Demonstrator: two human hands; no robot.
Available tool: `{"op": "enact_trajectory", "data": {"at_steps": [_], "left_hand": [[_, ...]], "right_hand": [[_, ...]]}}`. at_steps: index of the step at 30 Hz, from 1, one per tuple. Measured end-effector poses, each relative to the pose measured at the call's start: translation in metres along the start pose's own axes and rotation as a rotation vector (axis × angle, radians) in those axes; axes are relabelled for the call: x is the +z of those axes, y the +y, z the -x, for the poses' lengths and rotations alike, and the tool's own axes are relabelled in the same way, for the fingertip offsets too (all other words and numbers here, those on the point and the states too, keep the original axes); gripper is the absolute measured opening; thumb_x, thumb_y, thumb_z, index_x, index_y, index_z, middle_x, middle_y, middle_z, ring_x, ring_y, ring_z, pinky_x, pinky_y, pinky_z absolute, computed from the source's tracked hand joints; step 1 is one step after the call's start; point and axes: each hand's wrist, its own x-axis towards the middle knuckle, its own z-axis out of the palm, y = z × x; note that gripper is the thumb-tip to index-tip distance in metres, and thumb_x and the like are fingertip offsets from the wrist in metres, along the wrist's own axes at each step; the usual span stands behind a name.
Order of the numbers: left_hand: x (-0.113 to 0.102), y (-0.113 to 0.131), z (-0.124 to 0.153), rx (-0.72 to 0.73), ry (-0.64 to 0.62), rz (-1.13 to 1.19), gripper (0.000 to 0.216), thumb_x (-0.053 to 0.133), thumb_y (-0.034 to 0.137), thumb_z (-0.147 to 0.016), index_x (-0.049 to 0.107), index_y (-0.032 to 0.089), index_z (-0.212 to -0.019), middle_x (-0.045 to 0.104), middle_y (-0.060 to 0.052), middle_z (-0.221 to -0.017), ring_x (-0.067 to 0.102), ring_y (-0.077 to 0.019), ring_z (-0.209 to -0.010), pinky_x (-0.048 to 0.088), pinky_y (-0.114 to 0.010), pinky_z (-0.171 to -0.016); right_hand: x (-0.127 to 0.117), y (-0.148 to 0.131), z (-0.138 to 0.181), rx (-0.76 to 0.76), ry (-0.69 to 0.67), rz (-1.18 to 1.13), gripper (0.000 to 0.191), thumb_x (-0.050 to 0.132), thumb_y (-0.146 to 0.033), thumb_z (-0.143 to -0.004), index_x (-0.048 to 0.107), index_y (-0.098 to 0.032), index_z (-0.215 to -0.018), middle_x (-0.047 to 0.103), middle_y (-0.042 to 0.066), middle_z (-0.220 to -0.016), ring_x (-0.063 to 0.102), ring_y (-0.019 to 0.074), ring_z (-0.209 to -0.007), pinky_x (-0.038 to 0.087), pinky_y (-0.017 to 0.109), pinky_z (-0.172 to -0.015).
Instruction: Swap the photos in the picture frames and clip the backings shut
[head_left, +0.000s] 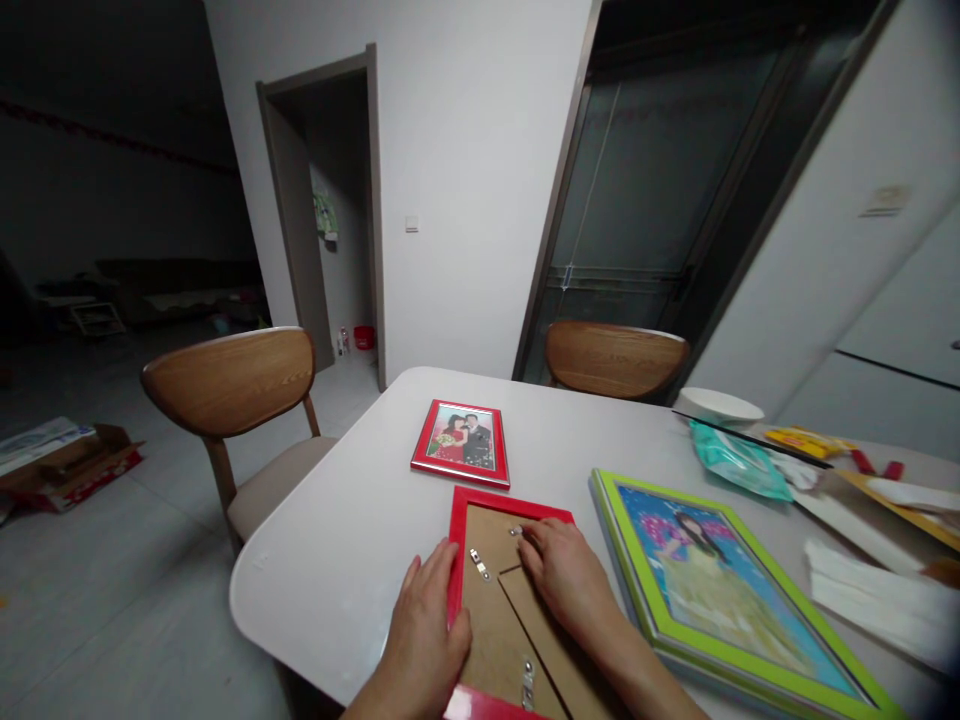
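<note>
Working at a metal fastener on the back of the face-down red frame [517, 503] looks like the step in hand; whether it is being loosened or secured I cannot tell. The frame lies on the white table [337, 560] with its brown backing board [487, 620] uppermost, between the two hands.

At the frame's left rail, the left hand [427, 610] rests with fingers loosely parted along the edge and the thumb over it, seemingly to steady it. Over the frame's upper part, the right hand [570, 575] bends its fingers down to the upper clip [515, 531]; the tips meet it, but whether they pinch or merely push I cannot tell.

Near the frame's left rail, the side clip [480, 565] lies on the board, apart from the rail. At the frame's near end, the lower clip [528, 685] points toward the bottom rail. The next move probably calls for firm fingertip pressure on one small clip, with the other hand bracing the frame against sliding.

Beyond the frame, well clear of both hands, lies a red-framed couple picture [461, 438]; to its right sits the green-framed picture [716, 580], near the right forearm.
</note>
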Motion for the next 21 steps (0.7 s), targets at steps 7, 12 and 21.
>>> {"op": "enact_trajectory", "data": {"at_steps": [7, 12, 21], "left_hand": [[-0.004, 0.005, -0.001, -0.001, -0.013, -0.005, 0.057, 0.040, 0.010, -0.065, 0.037, 0.012, -0.121, 0.041, -0.010, -0.127, 0.035, -0.0211, -0.116, 0.021, -0.041, -0.101], [-0.007, 0.008, -0.001, -0.002, -0.024, -0.008, 0.057, 0.040, 0.010, -0.065, 0.036, 0.013, -0.121, 0.041, -0.009, -0.127, 0.035, -0.0205, -0.117, 0.020, -0.039, -0.101], [-0.002, 0.005, 0.000, 0.022, -0.004, -0.032, 0.054, 0.039, 0.010, -0.066, 0.037, 0.008, -0.120, 0.040, -0.013, -0.126, 0.035, -0.0215, -0.116, 0.024, -0.040, -0.100]], "right_hand": [[0.001, 0.000, 0.000, -0.024, -0.028, -0.025, 0.031, 0.040, -0.022, -0.076, 0.059, -0.013, -0.098, 0.058, 0.010, -0.103, 0.047, 0.0208, -0.095, 0.035, 0.031, -0.084], [-0.030, -0.002, 0.033, -0.137, -0.278, -0.246, 0.026, 0.048, -0.022, -0.070, 0.062, -0.022, -0.091, 0.053, 0.005, -0.109, 0.046, 0.0186, -0.101, 0.034, 0.032, -0.088], [-0.031, -0.016, 0.062, -0.255, -0.347, -0.211, 0.013, 0.052, -0.022, -0.069, 0.065, -0.025, -0.069, 0.052, 0.004, -0.105, 0.043, 0.0209, -0.102, 0.029, 0.040, -0.090]]}}
